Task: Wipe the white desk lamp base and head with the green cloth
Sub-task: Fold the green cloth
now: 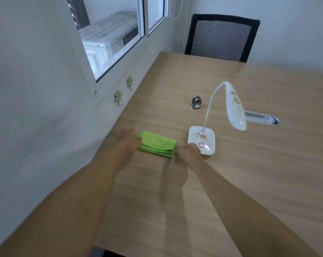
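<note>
A folded green cloth (157,145) lies flat on the wooden desk (249,173), left of the lamp. The white desk lamp has a square base (203,141) with brownish crumbs and a pink ring mark, a bent neck, and a head (234,108) speckled with brown dirt. My left hand (128,141) touches the cloth's left end, blurred by motion. Between the cloth's right end and the lamp base is my right hand (189,152), also blurred. Whether either hand grips the cloth is unclear.
A small metal object (196,103) stands behind the lamp. A cable slot (262,118) is cut into the desk at right. A black mesh chair (221,38) sits at the far end. The wall with two hooks (118,97) and a window runs along the left.
</note>
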Demonstrator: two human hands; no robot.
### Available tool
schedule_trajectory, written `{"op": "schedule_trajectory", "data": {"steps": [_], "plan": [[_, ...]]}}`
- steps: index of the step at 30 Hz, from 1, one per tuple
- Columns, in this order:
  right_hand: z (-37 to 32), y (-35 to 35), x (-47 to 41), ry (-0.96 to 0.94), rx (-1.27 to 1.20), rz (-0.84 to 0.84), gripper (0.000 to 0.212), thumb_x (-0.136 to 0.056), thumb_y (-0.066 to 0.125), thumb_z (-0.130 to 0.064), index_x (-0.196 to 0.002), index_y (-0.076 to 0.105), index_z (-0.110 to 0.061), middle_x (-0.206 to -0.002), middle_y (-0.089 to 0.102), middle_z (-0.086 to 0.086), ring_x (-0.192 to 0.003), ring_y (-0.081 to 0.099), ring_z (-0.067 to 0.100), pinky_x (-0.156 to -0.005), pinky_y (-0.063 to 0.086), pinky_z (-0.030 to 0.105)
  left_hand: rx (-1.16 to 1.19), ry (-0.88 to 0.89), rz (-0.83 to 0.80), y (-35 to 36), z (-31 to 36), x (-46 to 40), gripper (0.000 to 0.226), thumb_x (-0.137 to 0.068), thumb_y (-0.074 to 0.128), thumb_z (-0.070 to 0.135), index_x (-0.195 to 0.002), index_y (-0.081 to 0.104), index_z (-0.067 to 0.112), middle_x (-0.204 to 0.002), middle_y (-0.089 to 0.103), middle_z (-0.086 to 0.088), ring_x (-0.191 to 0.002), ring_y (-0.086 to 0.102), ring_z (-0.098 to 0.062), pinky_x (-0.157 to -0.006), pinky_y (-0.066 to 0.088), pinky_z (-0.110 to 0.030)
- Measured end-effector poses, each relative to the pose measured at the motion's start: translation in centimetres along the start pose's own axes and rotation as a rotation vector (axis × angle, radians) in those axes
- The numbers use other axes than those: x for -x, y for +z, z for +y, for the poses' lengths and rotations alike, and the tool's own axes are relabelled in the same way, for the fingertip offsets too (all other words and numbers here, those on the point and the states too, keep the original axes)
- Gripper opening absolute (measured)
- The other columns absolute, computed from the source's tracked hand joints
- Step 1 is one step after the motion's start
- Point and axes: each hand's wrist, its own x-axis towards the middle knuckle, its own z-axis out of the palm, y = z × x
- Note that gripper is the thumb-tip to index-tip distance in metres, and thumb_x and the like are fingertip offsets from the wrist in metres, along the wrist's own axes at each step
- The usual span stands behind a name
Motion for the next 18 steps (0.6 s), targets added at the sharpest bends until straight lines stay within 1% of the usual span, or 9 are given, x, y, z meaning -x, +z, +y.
{"op": "schedule_trajectory", "data": {"steps": [2,4,6,8,11,13,14,16,18], "plan": [[-0.7,1.0,-0.8,0.033,-0.059,0.011,0.031,-0.087,0.049,-0.020,-0.106,0.061,0.002,-0.098,0.061,0.018,-0.106,0.060,0.035,-0.088,0.050,0.038,0.123,-0.062,0.043,0.3,-0.2,-0.7,0.061,-0.092,0.054,0.028,-0.142,0.034,-0.001,-0.146,0.041,-0.022,-0.132,0.042,-0.033,-0.107,0.038,-0.035],[-1.3,2.0,-1.8,0.061,-0.142,-0.005,0.023,-0.082,0.055,-0.022,-0.093,0.063,-0.004,-0.095,0.061,0.016,-0.103,0.062,0.034,-0.093,0.053,0.042,0.209,-0.097,0.083,0.7,-0.1,-1.0,0.054,-0.089,0.054,0.028,-0.132,0.048,-0.004,-0.139,0.050,-0.022,-0.125,0.050,-0.032,-0.094,0.042,-0.032],[-1.2,3.1,-3.5,0.120,-0.209,-0.017,0.011,-0.076,0.058,-0.022,-0.078,0.057,-0.010,-0.089,0.058,0.013,-0.094,0.064,0.030,-0.091,0.055,0.046,0.276,-0.085,0.076,1.1,0.1,-1.3,0.054,-0.078,0.051,0.034,-0.112,0.062,-0.006,-0.121,0.063,-0.025,-0.109,0.061,-0.032,-0.075,0.044,-0.030],[-1.1,3.6,-4.6,0.166,-0.239,-0.007,0.015,-0.070,0.059,-0.016,-0.082,0.057,-0.008,-0.085,0.057,0.013,-0.092,0.065,0.033,-0.087,0.057,0.048,0.279,-0.095,0.073,1.4,0.0,-1.7,0.044,-0.080,0.054,0.031,-0.101,0.068,-0.005,-0.101,0.070,-0.017,-0.092,0.065,-0.028,-0.067,0.041,-0.029],[-1.2,3.9,-5.0,0.194,-0.329,0.007,0.028,-0.070,0.060,-0.010,-0.097,0.061,-0.003,-0.086,0.057,0.013,-0.091,0.065,0.034,-0.083,0.058,0.042,0.313,-0.126,0.030,1.9,-0.3,-2.4,0.038,-0.081,0.062,0.024,-0.106,0.068,-0.003,-0.100,0.069,-0.014,-0.091,0.065,-0.025,-0.068,0.043,-0.026],[-1.2,4.0,-4.8,0.207,-0.362,-0.014,0.014,-0.070,0.064,-0.010,-0.082,0.056,-0.008,-0.082,0.055,0.013,-0.078,0.059,0.029,-0.073,0.053,0.034,0.382,-0.141,0.001,2.0,-0.2,-2.6,0.046,-0.068,0.065,0.027,-0.103,0.069,-0.003,-0.103,0.071,-0.016,-0.094,0.068,-0.027,-0.075,0.053,-0.030],[-1.2,3.9,-4.5,0.219,-0.381,-0.034,0.015,-0.071,0.066,-0.010,-0.071,0.051,-0.011,-0.075,0.053,0.012,-0.069,0.055,0.026,-0.068,0.048,0.032,0.407,-0.158,-0.015,2.0,-0.2,-2.6,0.045,-0.067,0.066,0.026,-0.101,0.068,-0.003,-0.099,0.071,-0.014,-0.091,0.068,-0.026,-0.076,0.054,-0.031],[-1.1,3.6,-4.1,0.215,-0.423,-0.061,0.027,-0.073,0.068,-0.008,-0.060,0.044,-0.014,-0.063,0.048,0.008,-0.056,0.047,0.020,-0.065,0.042,0.031,0.455,-0.185,-0.043,1.7,0.0,-2.2,0.027,-0.077,0.068,0.018,-0.099,0.066,0.003,-0.081,0.064,-0.008,-0.072,0.062,-0.021,-0.061,0.049,-0.025],[-1.0,3.2,-3.9,0.207,-0.460,-0.074,0.027,-0.074,0.068,-0.005,-0.060,0.046,-0.014,-0.064,0.048,0.006,-0.058,0.047,0.019,-0.064,0.043,0.031,0.513,-0.226,-0.112,1.4,0.1,-1.9,0.015,-0.083,0.065,0.014,-0.097,0.061,0.010,-0.068,0.053,-0.002,-0.057,0.050,-0.013,-0.041,0.040,-0.017]]}}
